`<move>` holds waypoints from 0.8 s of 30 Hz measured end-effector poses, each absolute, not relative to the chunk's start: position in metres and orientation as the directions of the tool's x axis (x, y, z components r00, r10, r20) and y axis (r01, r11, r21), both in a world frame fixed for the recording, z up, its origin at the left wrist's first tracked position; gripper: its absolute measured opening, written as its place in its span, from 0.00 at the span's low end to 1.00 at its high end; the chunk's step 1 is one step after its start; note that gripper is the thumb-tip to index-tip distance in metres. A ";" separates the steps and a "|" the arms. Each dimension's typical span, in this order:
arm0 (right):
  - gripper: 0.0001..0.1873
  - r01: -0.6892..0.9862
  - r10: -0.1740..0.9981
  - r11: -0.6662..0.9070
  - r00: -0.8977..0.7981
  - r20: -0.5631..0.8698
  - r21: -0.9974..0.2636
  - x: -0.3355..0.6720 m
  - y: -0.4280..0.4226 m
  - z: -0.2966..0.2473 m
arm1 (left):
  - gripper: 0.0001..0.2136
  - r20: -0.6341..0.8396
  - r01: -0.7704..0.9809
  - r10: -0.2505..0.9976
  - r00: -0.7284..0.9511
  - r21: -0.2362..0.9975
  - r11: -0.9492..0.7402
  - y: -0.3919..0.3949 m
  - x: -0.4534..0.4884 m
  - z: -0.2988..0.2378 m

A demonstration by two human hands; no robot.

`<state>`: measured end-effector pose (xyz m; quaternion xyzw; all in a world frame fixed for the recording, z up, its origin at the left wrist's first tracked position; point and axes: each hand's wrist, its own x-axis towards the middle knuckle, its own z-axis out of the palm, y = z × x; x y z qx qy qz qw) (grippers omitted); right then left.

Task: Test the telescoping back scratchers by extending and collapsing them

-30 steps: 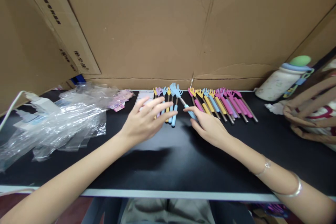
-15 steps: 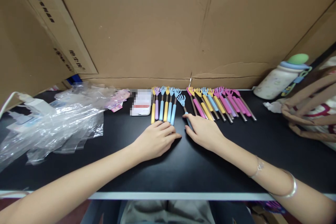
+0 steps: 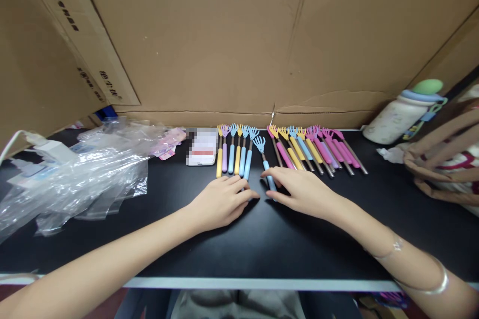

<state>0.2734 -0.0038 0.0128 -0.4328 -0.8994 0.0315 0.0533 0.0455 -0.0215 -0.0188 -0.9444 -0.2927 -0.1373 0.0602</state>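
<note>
My left hand (image 3: 223,201) rests palm down on the desk, fingers stretched out over the lower ends of a row of back scratchers (image 3: 237,160) with yellow, purple and blue handles. Just right of that row lies a single blue back scratcher (image 3: 267,164), slightly tilted. My right hand (image 3: 301,190) is over its handle, index finger and thumb apart and touching or just above it; no firm grip shows. Further right, several overlapping back scratchers (image 3: 318,149) in pink, yellow, blue and purple lie slanted, their metal rods toward me.
A phone (image 3: 204,147) lies left of the row. Clear plastic bags (image 3: 90,174) are heaped at the left beside a white charger (image 3: 56,152). At the right stand a leaning bottle (image 3: 400,114) and a bag with brown handles (image 3: 422,159). Cardboard (image 3: 224,35) walls the back.
My right hand has shifted slightly right and its fingers have loosened, so more of the blue back scratcher's handle shows. My left hand has barely moved.
</note>
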 end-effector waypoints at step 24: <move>0.17 0.739 0.701 0.674 -0.649 0.296 0.024 0.276 0.027 -0.008 | 0.12 0.292 0.561 0.545 0.786 0.033 -0.827 -0.019 0.046 -0.019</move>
